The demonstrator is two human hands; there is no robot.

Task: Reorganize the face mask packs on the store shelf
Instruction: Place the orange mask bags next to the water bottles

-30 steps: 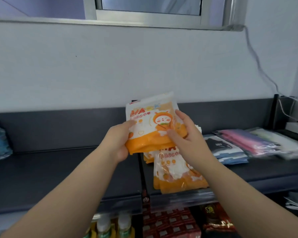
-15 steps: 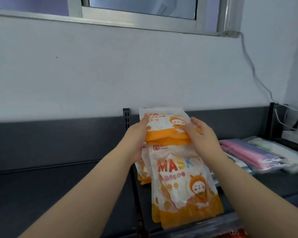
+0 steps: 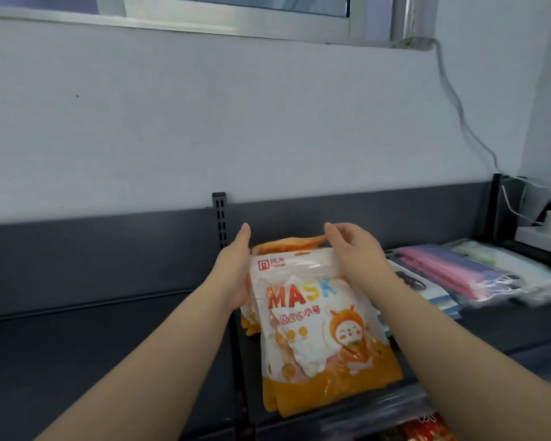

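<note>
Orange mask pack [image 3: 288, 241] got set down
Landed behind the front MASK pack [image 3: 318, 329] by the shelf's [image 3: 506, 326] back edge; left hand [image 3: 236, 268] flat against the side, right hand [image 3: 353, 249] spread on top.

We have only one view, a wide-angle camera worn on the head. It faces forward and slightly down, close to the dark shelf [image 3: 115, 354], which runs past the left and bottom edges. The white wall [image 3: 204, 122] and window frame [image 3: 236, 22] fill its upper half.
</note>
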